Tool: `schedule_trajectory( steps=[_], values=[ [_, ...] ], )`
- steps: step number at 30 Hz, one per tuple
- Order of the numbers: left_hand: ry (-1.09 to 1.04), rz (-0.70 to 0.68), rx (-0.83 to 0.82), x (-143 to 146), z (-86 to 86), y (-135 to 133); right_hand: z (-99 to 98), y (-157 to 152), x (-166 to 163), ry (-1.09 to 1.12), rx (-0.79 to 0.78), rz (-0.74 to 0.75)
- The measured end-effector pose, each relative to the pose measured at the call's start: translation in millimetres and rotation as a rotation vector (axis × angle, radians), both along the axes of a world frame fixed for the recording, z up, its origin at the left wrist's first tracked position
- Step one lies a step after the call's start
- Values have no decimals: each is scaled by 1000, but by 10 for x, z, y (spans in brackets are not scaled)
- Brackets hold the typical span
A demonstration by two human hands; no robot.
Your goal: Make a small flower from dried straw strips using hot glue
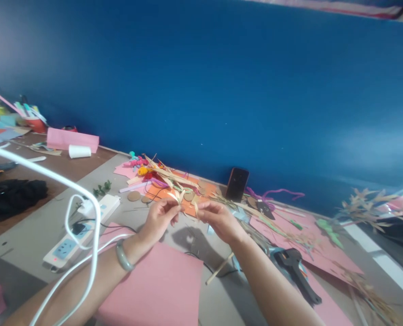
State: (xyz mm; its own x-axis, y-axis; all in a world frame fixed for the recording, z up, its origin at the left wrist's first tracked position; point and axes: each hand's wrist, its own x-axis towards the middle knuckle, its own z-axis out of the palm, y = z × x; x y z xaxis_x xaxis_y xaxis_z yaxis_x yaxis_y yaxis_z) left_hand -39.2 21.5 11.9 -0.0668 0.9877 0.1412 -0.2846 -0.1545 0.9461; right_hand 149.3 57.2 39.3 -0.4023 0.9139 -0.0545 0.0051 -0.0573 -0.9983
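Both my hands are raised over the middle of the table, a short gap apart. Between the thumb and fingers of my left hand [160,216] is a pale dried leaf strip [178,196], its pointed ends sticking up. My right hand [218,219] pinches another pale strip [196,206], which stands upright at the fingertips. Whether the two strips are one piece cannot be made out. Just behind the hands lie orange paper [158,192], round wooden slices [133,196] and a heap of dried strips [167,174]. Pink paper [157,285] lies beneath my left forearm.
A white power strip [86,231] and a looping white cable [94,217] are at the left. A phone [237,184] leans on the blue wall [201,90]. To the right are a black glue gun [296,274] and dried sprigs [366,206]. A thin stick [219,269] lies between my forearms.
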Motion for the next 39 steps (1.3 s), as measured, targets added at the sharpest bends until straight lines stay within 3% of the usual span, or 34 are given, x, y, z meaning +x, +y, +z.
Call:
schedule_trajectory(
  steps=[6, 14, 24, 39],
  values=[
    [42, -111, 31, 8, -31, -45, 66, -165, 50, -56, 120, 34],
    [111, -196, 10, 20, -41, -121, 237, -290, 148, -447, 368, -32],
    [224, -188, 36, 79, -60, -231, 407, -499, 82, -491, 383, -40],
    [282, -310, 102, 53, -131, -232, 390, -500, 64, -517, 352, -7]
  ],
)
